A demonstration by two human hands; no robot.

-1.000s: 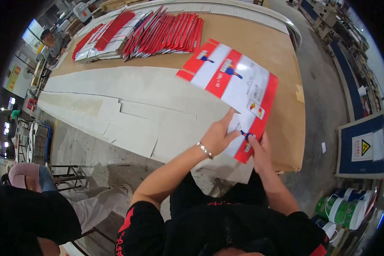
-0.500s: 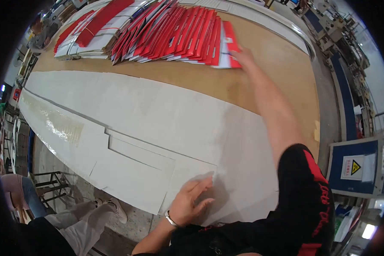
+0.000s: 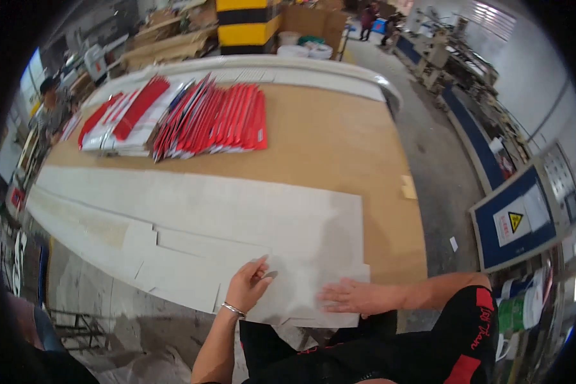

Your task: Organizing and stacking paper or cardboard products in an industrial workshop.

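My right hand (image 3: 347, 296) lies flat on the white sheet (image 3: 281, 198) at the near edge of the table, its fingers stretched toward the left. Just left of it, my left hand (image 3: 248, 287) hovers at or touches the same sheet, thumb and fingers apart, with nothing seen in it. A metal bracelet (image 3: 233, 310) circles the left wrist. Farther off stands a fanned row of flat red-and-white packets (image 3: 217, 121), overlapping and leaning left. Beside it lie stacked bundles of similar red and white pieces (image 3: 131, 121). Neither hand touches them.
The brown tabletop (image 3: 326, 128) ends at a curved pale rim at the back. A blue machine panel with a warning sign (image 3: 515, 221) stands close on my right. At the far left a person (image 3: 51, 109) is by the table. A black-and-yellow striped pillar (image 3: 246, 25) rises behind.
My right hand has left the red packets and come back to the near white sheet. The last packet now rests against the row. The view has tilted up, showing more of the room.
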